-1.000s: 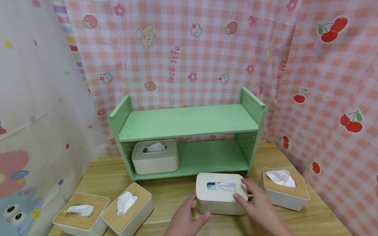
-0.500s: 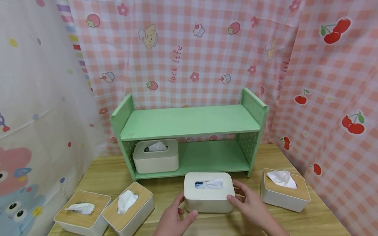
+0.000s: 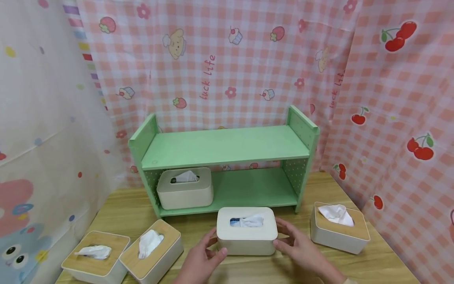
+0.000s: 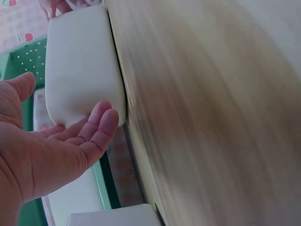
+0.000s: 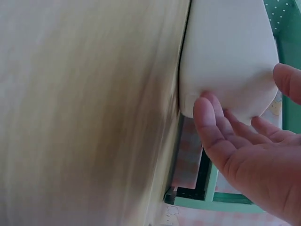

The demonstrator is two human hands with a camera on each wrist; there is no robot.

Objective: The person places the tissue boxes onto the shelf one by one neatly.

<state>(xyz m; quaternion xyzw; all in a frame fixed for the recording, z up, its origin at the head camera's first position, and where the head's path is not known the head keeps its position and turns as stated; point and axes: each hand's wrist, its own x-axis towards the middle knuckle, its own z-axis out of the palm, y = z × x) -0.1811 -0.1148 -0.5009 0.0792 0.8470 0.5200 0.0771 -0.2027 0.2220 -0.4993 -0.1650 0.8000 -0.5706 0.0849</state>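
1 box between the spread left hand and right hand, both touching it, sits farther left before the shelf than 1 second ago.

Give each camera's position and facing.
Head: on the head, facing forward and down; shows the green shelf and a white box between left hand and right hand.
Left wrist: on that wrist, facing the box past the left hand; right fingers show too.
Right wrist: on that wrist, facing the box past the right hand; only that hand shows.
Wrist views share: box, table.
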